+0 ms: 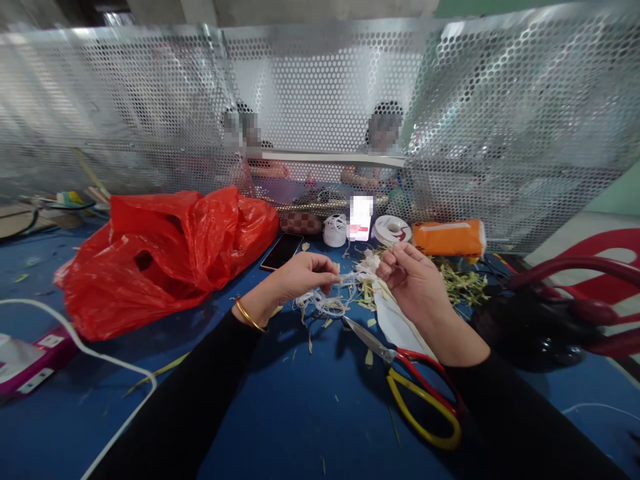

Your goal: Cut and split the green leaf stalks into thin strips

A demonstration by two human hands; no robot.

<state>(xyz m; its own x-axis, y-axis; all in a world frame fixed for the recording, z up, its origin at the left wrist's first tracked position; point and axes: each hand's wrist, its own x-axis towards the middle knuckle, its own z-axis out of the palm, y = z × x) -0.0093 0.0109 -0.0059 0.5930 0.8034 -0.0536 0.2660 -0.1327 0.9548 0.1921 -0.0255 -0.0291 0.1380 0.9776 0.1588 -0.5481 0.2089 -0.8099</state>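
Head view: two hands [303, 275] [420, 283] by one string tangle [329, 304]

A blue bench [300, 427] fills the lower part of the view, its surface matte and evenly coloured. Along its far side stands a tall silver screen [330, 80] of perforated metal, its panels angled, crossed in the middle by a pale horizontal bar [330, 158]. Above the screen shows a grey wall [320, 9], turning pale green toward the right. Soft light glints in streaks across the metal.
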